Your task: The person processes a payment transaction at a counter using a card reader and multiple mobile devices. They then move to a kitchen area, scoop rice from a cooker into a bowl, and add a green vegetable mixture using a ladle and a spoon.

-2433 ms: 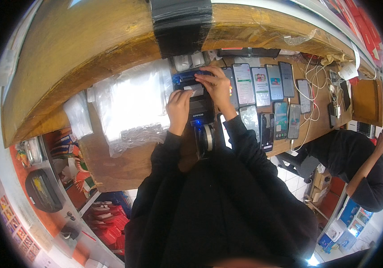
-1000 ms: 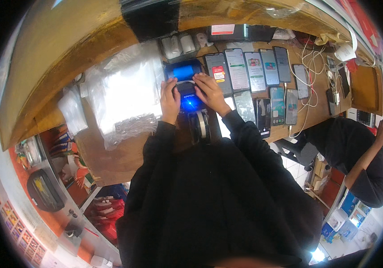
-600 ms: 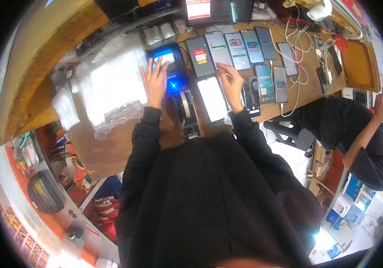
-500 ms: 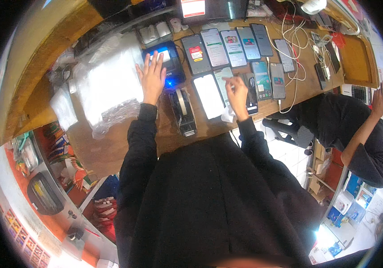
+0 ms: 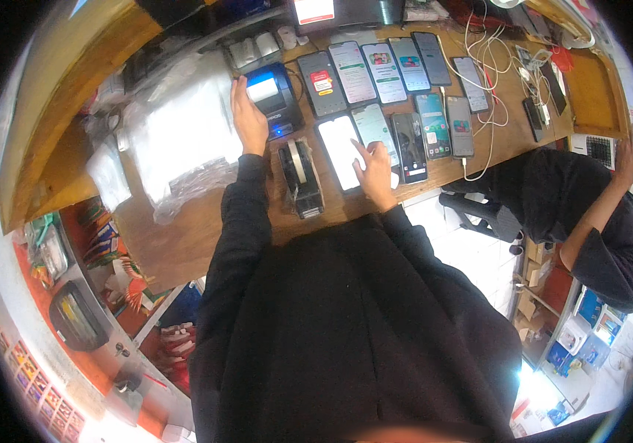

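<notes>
Left hand (image 5: 248,118) flat and open against the side of the printer (image 5: 275,100), fingers up by its lit slot; no slip showing there yet. Right hand (image 5: 375,171) loosely curled, forefinger out, tapping a white-screened phone (image 5: 340,144) in the near row. More phones (image 5: 390,63) lit behind, some cabled. Tape dispenser (image 5: 300,177) between the hands, clear bags (image 5: 183,140) left. Wooden counter (image 5: 183,236); cluttered shop, another person (image 5: 590,214) seated right.

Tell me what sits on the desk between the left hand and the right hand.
In the head view, a black tape dispenser stands between the left hand at the small printer and the right hand on a lit phone.
</notes>
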`<state>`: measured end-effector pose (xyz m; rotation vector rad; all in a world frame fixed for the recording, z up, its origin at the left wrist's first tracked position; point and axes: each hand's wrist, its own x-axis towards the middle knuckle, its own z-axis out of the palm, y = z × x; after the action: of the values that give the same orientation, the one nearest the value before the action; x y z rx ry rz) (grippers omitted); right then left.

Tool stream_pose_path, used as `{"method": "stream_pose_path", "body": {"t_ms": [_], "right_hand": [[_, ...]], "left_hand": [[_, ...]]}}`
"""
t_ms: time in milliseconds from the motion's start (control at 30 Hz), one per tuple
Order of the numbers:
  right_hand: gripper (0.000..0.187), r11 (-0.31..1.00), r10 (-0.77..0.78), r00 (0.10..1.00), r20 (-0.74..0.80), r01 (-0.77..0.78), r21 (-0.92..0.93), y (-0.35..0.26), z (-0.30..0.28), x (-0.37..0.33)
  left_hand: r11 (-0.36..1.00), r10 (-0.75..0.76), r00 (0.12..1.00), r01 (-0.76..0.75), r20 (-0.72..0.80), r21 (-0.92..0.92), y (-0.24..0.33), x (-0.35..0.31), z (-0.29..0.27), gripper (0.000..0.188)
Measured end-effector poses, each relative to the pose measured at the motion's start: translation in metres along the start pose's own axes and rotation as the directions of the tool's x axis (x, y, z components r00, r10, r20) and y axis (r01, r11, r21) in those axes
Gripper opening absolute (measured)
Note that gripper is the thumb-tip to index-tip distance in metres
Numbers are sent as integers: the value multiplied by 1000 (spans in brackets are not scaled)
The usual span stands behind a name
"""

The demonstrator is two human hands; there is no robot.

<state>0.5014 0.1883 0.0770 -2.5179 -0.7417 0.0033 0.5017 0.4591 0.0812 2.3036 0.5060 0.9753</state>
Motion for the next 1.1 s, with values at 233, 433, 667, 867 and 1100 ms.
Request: {"method": "stream_pose_path", "body": {"t_ms": [233,433,667,867,1100], "right_hand": [[36,1000,9,998,-57,-11,-19,-1,3,-2],[29,998,-50,998,-33,51,46,-6,3,-3],[20,990,-135,990,38,134,35,2,-14,-34],[22,987,-163,981,103,164,7,-4,-12,-39],[28,998,-56,998,-17,56,-20,2,-10,-32]], "left_hand": [[1000,-26,999,25,-48,-16,3,-2,-3,43],[999,-20,998,18,-63,-37,4,-1,-2,43],[1000,-17,995,15,-99,-16,1,-2,-1,42],[999,-23,994,17,-107,-48,-1,-3,1,40],[998,-37,996,33,-87,-47,-1,-4,0,41]]}}
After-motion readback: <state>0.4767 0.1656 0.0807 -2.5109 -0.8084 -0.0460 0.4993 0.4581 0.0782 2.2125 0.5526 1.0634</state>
